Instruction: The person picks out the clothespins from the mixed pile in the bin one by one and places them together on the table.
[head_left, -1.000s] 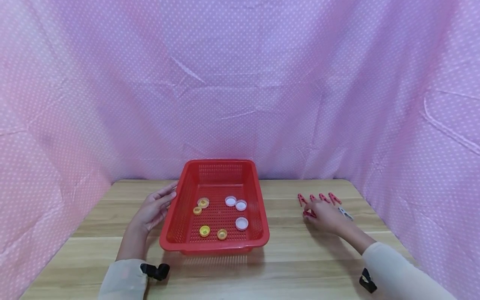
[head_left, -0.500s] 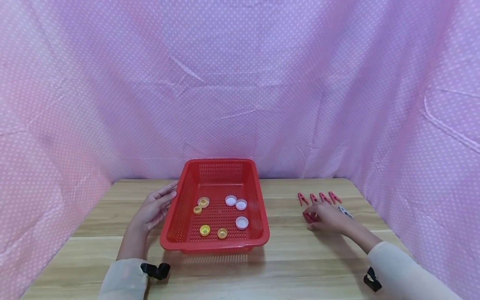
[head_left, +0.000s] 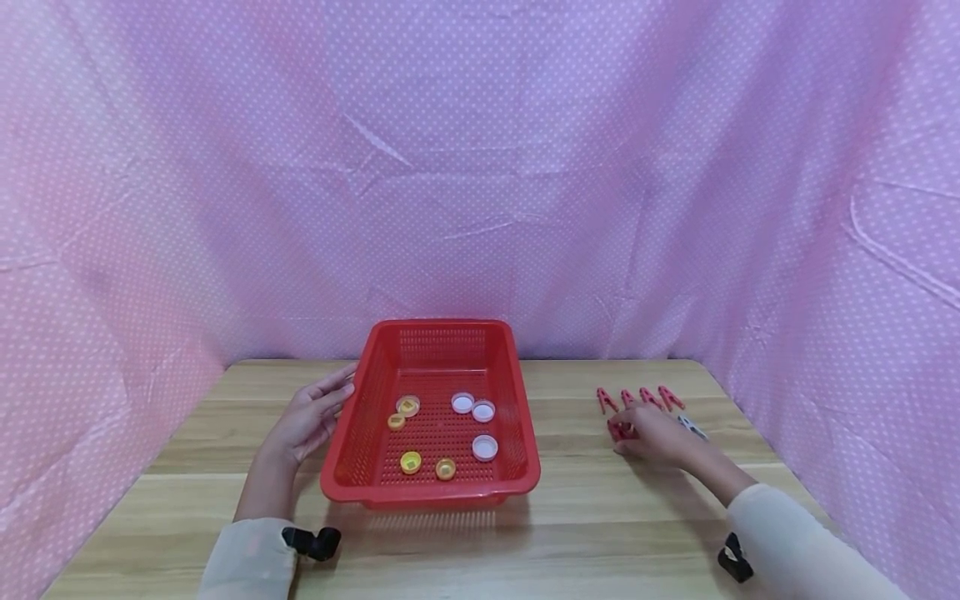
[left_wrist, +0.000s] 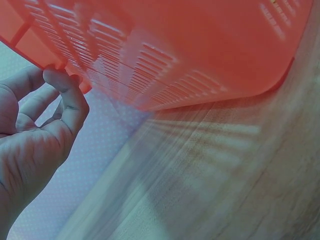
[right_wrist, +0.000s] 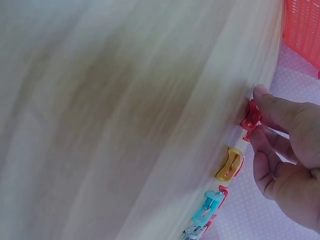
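On the left, my left hand (head_left: 303,421) holds the side rim of a red plastic basket (head_left: 431,493), thumb and fingertips curled at the edge in the left wrist view. Inside the basket lie several small round lids, some yellow (head_left: 410,462) and some whitish (head_left: 484,448). Over at the right, the thumb and fingers of my right hand (head_left: 654,432) pinch a red clothespin (right_wrist: 251,117) at the tabletop. Beside that hand in the right wrist view are a yellow clothespin (right_wrist: 230,164) and a teal clothespin (right_wrist: 207,207), mostly hidden by the hand in the head view.
Behind the right hand, several red clothespins (head_left: 606,400) form a row on the wooden table (head_left: 585,533). A grey clothespin (head_left: 692,427) lies right of the hand. Pink dotted cloth (head_left: 480,183) hangs along the table's back and sides.
My right fingers have shifted slightly around the red clothespin, and more of it shows now. My left hand and the basket stay where they were.
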